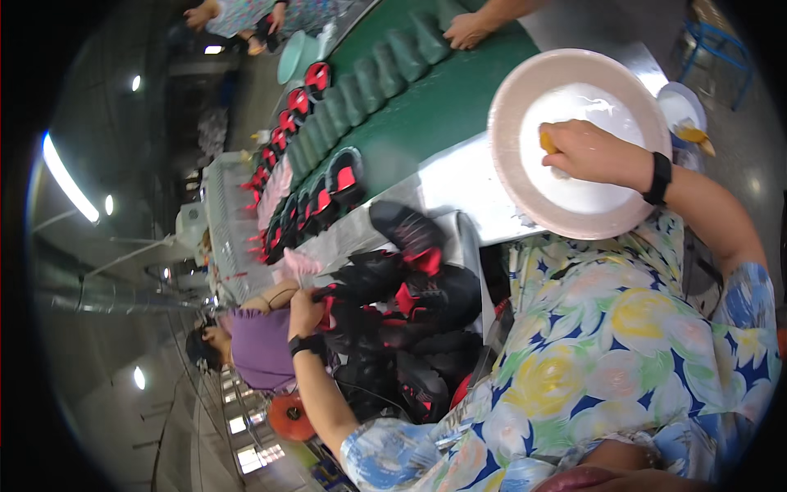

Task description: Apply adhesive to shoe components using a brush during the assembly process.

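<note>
My right hand [586, 150] is inside a wide, pale pink basin [510, 176] over white liquid [602, 107]. Its fingers are closed around a small yellow piece [547, 143], perhaps sponge; most of it is hidden by the hand. Away to the left, my left hand [305, 314] grips the edge of a black and red shoe upper [365, 279] at a heap of similar black and red uppers [447, 295]. Its fingertips are partly hidden against the dark material. Dark bands circle both wrists.
A green conveyor belt [459, 107] carries a row of dark green shoe-shaped pieces [352, 98] and a line of black-red uppers [344, 176]. Another person's hand [467, 31] reaches over the belt. A person in purple [261, 348] is at left. A small bowl [680, 107] stands beside the basin.
</note>
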Demonstrator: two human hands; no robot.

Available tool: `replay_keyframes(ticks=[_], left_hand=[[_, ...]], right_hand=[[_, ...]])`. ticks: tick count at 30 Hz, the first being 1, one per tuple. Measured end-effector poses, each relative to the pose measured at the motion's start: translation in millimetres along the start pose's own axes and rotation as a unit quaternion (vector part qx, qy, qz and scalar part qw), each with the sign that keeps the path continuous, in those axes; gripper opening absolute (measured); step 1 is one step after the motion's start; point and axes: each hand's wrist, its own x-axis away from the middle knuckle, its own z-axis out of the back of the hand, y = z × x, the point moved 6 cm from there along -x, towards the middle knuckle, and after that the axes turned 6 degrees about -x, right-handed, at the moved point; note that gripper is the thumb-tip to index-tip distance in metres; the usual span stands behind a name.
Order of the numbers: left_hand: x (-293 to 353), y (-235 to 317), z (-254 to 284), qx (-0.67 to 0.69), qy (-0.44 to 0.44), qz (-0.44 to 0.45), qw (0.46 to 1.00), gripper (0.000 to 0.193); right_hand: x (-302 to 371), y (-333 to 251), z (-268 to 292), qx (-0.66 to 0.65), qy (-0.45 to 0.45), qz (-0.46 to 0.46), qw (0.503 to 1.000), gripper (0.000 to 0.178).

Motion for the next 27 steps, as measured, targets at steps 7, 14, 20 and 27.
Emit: replay_keyframes(ticks=[7,14,20,27], left_hand=[[26.8,1.4,62.6,0.656,0.238,-0.072,0.712,0.03],[-10.7,178.1,61.4,0.356,0.22,-0.364,0.832,0.043],[-16.0,312.5,63.3,0.646,-0.179,-0.256,0.696,0.038],[-18.0,368.0,82.8,0.658,-0.171,-0.278,0.678,0.032]], right_hand=[[-14.1,-25.7,-31.8,-0.023,-0.063,0.063,0.996,0.029],[5.7,29.1,0.7,0.135,-0.074,0.016,0.988,0.022],[16.9,-2.9,92.6,-0.016,0.11,0.074,0.991,0.023],[14.0,-44.9,124.3,-0.063,0.198,0.168,0.964,0.022]])
